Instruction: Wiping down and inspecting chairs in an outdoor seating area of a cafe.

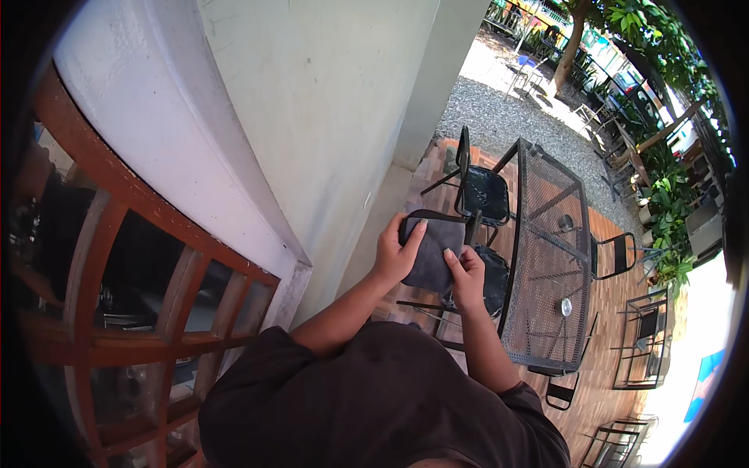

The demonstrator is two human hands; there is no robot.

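In front of my chest I hold a dark grey folded cloth (434,253) with a black edge along its top. My left hand (396,251) grips its left side, thumb lying on the front face. My right hand (466,279) pinches the right side, with the thumb pressed on the front and the fingers curled behind. The cloth's back and the fingertips behind it are hidden.
A black metal mesh table (546,257) stands to the right, with small round metal objects on it. Black chairs (485,195) surround it on the wood-patterned floor. A pale wall (312,101) and a red-brown framed window (109,265) are on my left. Gravel (499,117) lies beyond.
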